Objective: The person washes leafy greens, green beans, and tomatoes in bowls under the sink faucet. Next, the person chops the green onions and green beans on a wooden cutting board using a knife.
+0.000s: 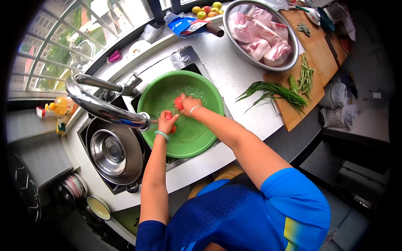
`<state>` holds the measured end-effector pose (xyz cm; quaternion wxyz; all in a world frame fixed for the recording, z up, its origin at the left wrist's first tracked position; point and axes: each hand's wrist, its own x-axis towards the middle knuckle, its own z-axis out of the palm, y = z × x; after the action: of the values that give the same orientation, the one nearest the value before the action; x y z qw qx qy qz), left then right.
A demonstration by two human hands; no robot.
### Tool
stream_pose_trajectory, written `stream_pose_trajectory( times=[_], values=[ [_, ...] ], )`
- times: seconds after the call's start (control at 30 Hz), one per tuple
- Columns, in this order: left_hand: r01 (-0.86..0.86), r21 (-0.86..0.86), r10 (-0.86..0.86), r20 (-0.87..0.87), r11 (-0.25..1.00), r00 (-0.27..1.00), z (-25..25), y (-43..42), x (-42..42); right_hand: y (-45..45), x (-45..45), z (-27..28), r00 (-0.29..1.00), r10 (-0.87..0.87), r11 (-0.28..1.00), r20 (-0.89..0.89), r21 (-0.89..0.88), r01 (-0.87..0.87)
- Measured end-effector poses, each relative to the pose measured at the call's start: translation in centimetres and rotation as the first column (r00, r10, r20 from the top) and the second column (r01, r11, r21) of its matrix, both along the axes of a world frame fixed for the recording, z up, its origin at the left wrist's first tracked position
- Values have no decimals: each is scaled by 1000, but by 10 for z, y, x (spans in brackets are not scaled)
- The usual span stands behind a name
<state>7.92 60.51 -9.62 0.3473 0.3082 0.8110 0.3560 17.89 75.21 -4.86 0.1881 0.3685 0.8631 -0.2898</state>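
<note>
A green plastic basin (207, 136) with clear water in it sits over the sink, and both hands are inside it. My right hand (191, 103), a bracelet at its wrist, is closed around a red tomato (179, 103). Just left of it, my left hand (166, 123), with a pale green bangle, grips a smaller-looking red tomato (168, 114). Another red piece (173, 129) shows beside the left hand's lower edge; whether that hand touches it is unclear. The chrome faucet (111, 111) reaches over the basin's left side, its spout near my left wrist.
Steel bowls (109, 152) fill the left sink. On the counter stand a metal bowl of raw meat (261, 35) and a wooden cutting board (289, 111) with green chives (280, 93) and green beans (306, 77). Apples (202, 15) and a yellow bottle (63, 106) line the window side.
</note>
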Motion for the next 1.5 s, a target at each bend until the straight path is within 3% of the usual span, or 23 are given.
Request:
stream_pose_trajectory(
  times=[0.03,0.13,0.2,0.27,0.3,0.33,0.37,0.4,0.43,0.47,0.5,0.57,0.6,0.77,0.97,1.03,1.17,1.27,1.3,1.37,1.4,1.47,1.5],
  values=[
    [60,-47,-70,-257,997,964,0,-9,10,-10,8,0,1000,20,996,-3,-90,-20],
    [238,-446,-396,-302,863,867,51,-7,20,-33,31,4,991,136,975,-13,-177,-136],
    [163,-351,-296,-370,922,881,42,-8,15,-30,34,-1,989,131,982,-61,-132,-138],
    [69,-266,-181,-423,962,888,11,-19,0,-30,33,-5,947,-305,946,-97,-144,290],
    [34,-185,-46,-59,982,997,-19,-23,-17,-31,34,4,943,-314,944,-109,-144,297],
    [-26,-124,65,323,992,944,-12,-19,-23,-31,36,15,857,-500,801,-122,-442,404],
    [-14,-114,49,315,993,948,-6,-21,-20,-29,38,28,745,-662,571,-76,-695,436],
    [-220,-85,229,573,972,787,35,-18,1,-27,40,33,809,-584,469,-71,-843,265],
    [-411,-117,340,780,904,525,64,-15,16,-35,43,43,799,-596,475,-85,-839,265],
    [-412,-60,243,880,909,409,67,-18,21,-50,49,55,727,-681,307,-88,-936,175],
    [-395,-49,226,880,917,417,75,-17,31,-60,56,66,648,-758,135,-66,-989,57],
    [-627,-23,208,952,779,223,91,-11,52,-65,69,90,670,-735,138,-106,-990,-5],
    [-612,17,114,978,791,175,96,-13,57,-65,74,99,704,-697,130,-137,-989,-64],
    [-622,107,108,949,775,296,111,-6,100,-70,95,105,630,-748,260,-208,-965,-9],
    [-615,96,255,851,783,458,151,28,145,-41,156,140,631,-762,55,-146,-985,-160],
    [-541,161,171,842,825,511,169,51,181,-16,187,132,667,-743,-135,-63,-961,-241],
    [-485,232,59,857,843,512,164,136,266,57,291,148,454,-888,-59,-73,-961,-269],
    [-353,365,-39,741,861,671,187,228,347,133,366,168,209,-968,74,-138,-956,-285],
    [-312,380,-70,724,871,686,193,261,370,163,389,156,228,-969,29,-93,-964,-266],
    [-201,307,-122,776,930,619,202,311,409,213,430,178,202,-947,227,-251,-965,-135],
    [-215,427,-194,728,878,657,167,339,426,235,445,178,213,-945,222,-248,-965,-137],
    [-178,397,-211,756,901,619,186,376,458,278,468,174,202,-864,477,-460,-878,38],
    [-117,386,-242,756,915,609,189,391,469,297,481,171,224,-858,480,-462,-877,31]
  ],
)
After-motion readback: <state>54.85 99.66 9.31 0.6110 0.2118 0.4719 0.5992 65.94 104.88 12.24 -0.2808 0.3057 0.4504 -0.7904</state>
